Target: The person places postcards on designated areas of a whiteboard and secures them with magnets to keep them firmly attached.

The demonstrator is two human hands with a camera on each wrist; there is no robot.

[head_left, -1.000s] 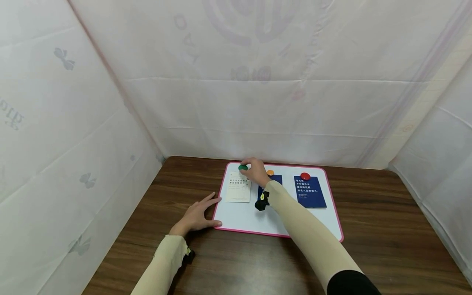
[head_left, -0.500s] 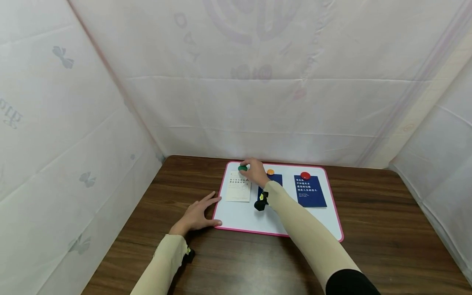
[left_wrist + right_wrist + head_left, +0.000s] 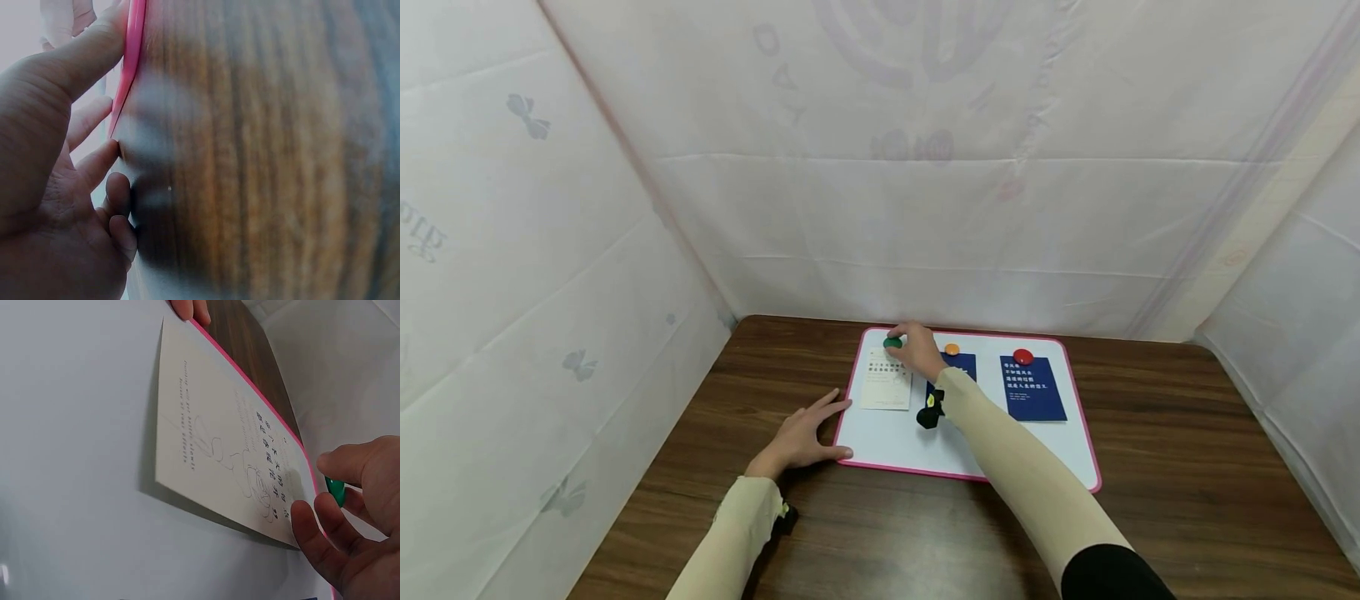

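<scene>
My right hand (image 3: 919, 352) pinched the small round green magnet (image 3: 892, 342) at the top edge of the cream printed paper card (image 3: 886, 389) (far left corner of the pink-framed whiteboard (image 3: 895, 442)). My left hand (image 3: 800, 437) lay flat and relaxed on the dark wooden table (image 3: 1187, 467), fingers touching the board's frame.

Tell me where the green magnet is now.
In the head view, the green magnet sits at the whiteboard's far-left corner, above the cream card, pinched by the right hand.
</scene>
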